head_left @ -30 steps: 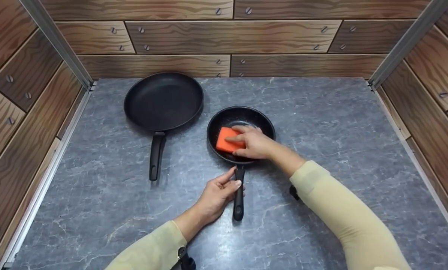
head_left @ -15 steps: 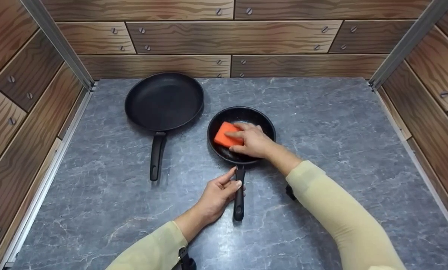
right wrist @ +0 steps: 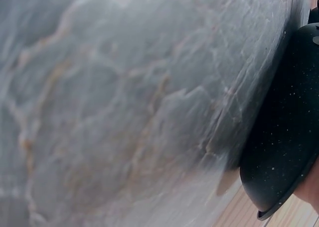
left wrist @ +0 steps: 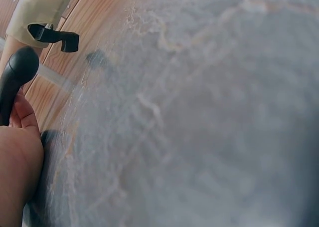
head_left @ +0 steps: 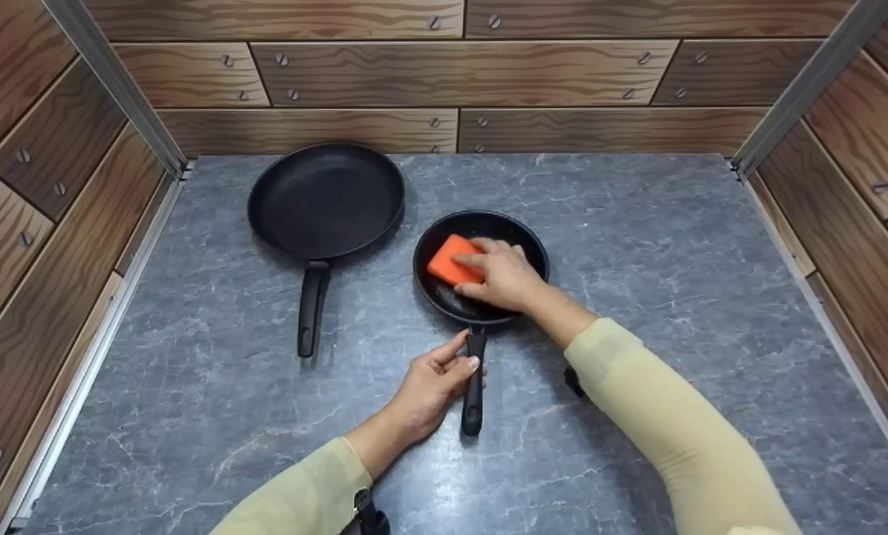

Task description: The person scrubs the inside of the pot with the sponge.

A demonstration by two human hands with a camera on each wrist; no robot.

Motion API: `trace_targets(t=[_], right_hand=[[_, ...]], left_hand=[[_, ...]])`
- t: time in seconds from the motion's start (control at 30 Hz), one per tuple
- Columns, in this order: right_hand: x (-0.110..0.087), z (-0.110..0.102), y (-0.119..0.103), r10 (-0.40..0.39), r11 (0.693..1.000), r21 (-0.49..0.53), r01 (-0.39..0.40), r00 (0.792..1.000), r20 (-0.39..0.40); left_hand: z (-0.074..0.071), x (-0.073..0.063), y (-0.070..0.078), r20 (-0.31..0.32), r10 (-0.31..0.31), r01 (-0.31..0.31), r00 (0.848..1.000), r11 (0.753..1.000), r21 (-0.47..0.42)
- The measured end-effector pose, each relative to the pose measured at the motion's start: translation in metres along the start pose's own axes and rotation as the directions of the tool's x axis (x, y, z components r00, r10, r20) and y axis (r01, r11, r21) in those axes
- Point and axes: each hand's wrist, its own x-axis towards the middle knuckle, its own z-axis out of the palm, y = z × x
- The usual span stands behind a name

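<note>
A small black frying pan (head_left: 444,303) sits mid-table, its handle (head_left: 473,405) toward the person. The left hand (head_left: 427,388) grips that handle near the pan, thumb on top. Inside the pan, the right hand (head_left: 509,276) holds an orange sponge (head_left: 449,260) against the inner surface, fingers spread over its right side. In the left wrist view the handle's end (left wrist: 22,65) rises beside the left hand (left wrist: 20,152). The right wrist view catches the pan's speckled outer side (right wrist: 284,132) and a sliver of the right hand (right wrist: 310,189).
A larger black frying pan (head_left: 328,200) rests at the back left, its handle (head_left: 310,312) pointing to the front. Wood-patterned walls (head_left: 458,74) enclose the grey marbled table (head_left: 637,245) at the back and both sides.
The right hand has moved the sponge up along the pan's left side, then slightly right, turning it a little. The left hand stays on the handle; the pan has barely shifted.
</note>
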Motion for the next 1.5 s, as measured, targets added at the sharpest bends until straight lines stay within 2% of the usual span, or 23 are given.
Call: trace_targets(t=[0.27,0.87,1.33,1.5], right_hand=[[-0.002,-0.003,0.003,0.037,0.999,-0.012,-0.038,0.999,-0.029],[-0.009,-0.009,0.013,0.087,0.996,-0.021,-0.088,0.996,-0.033],[-0.017,-0.014,0.017,0.092,0.993,-0.07,-0.093,0.996,-0.018],[-0.021,-0.018,0.017,0.069,0.994,-0.079,-0.071,0.997,-0.029]], left_hand=[[0.0,0.001,-0.001,0.003,0.001,-0.001,1.0,1.0,0.006],[0.001,0.002,-0.001,-0.006,0.014,-0.014,1.0,1.0,-0.001],[0.0,0.002,-0.003,-0.002,0.009,-0.009,1.0,1.0,0.024],[0.0,0.003,-0.001,-0.012,0.011,-0.01,1.0,1.0,0.013]])
